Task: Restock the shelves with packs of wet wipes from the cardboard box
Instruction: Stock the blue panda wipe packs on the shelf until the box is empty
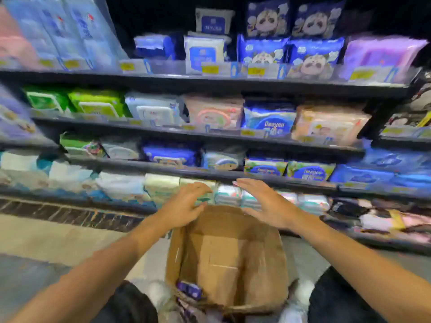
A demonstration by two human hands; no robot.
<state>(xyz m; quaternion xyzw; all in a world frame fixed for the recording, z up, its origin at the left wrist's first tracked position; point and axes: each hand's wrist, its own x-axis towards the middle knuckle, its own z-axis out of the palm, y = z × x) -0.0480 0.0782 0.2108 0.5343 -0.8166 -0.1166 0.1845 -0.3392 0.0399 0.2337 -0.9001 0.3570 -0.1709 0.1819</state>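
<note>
While reaching over the nearly emptied box (227,259), left hand (184,206) and right hand (265,203) shown released, fingers extended, grasping nothing; apparently squaring packs (227,194) just placed on the lowest shelf (279,183).

Retail shop aisle: dark tiered shelves (210,83) w/ packaged wipes (268,118), yellow price tags (256,71) on edges.
</note>
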